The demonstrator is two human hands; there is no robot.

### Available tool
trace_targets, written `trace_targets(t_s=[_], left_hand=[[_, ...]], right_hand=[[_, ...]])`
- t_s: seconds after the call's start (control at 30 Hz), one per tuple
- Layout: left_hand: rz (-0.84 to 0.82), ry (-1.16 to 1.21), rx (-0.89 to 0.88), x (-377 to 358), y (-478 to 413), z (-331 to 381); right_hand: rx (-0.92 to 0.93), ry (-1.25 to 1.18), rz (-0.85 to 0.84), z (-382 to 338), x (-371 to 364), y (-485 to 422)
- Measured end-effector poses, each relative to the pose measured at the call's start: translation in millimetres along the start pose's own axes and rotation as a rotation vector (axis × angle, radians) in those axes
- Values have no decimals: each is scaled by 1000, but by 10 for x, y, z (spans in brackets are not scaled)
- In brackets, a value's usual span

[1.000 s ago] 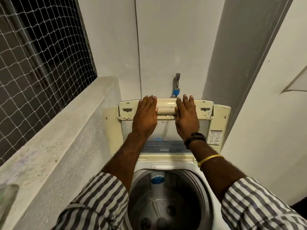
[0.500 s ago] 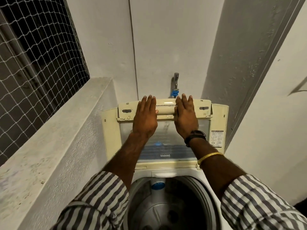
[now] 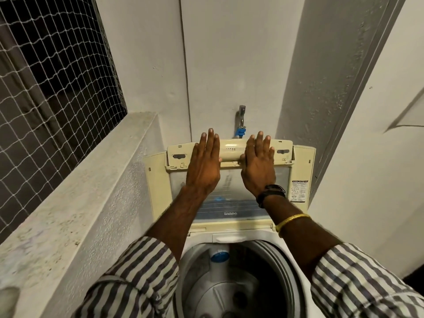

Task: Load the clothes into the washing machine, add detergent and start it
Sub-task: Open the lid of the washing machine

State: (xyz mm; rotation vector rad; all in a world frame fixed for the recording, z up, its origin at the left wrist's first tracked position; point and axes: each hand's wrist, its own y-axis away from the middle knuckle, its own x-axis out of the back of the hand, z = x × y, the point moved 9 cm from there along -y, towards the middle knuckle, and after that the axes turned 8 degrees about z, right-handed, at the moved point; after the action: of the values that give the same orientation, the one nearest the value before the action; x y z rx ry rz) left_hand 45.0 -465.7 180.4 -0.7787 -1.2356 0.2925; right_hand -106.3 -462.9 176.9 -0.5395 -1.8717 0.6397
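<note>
My fingers now past the raised lid (image 3: 229,198) top edge, left hand (image 3: 203,166) and right hand (image 3: 258,166) flat, straight-fingered, drum (image 3: 229,283) open below my wrists.

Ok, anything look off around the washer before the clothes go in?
Nothing stands out. Both hands, left and right, press flat on the raised lid; the drum below is open and holds no clothes yet.

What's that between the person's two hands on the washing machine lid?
In the head view, the lid's cream handle bar spans the gap between the left hand and the right hand; both hands lie flat, fingers straight.
</note>
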Motion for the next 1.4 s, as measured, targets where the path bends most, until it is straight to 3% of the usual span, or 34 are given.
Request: trace_targets(t_s=[0.37, 1.07, 1.4], left_hand=[[85, -76, -116, 401, 455, 264], [-40, 89, 6, 1007, 1666, 865], [18, 102, 71, 1353, 2391, 1480]], right_hand=[[82, 53, 94, -331, 346, 593], [144, 155, 92, -493, 1237, 1891], [206, 162, 22, -261, 1863, 2575]])
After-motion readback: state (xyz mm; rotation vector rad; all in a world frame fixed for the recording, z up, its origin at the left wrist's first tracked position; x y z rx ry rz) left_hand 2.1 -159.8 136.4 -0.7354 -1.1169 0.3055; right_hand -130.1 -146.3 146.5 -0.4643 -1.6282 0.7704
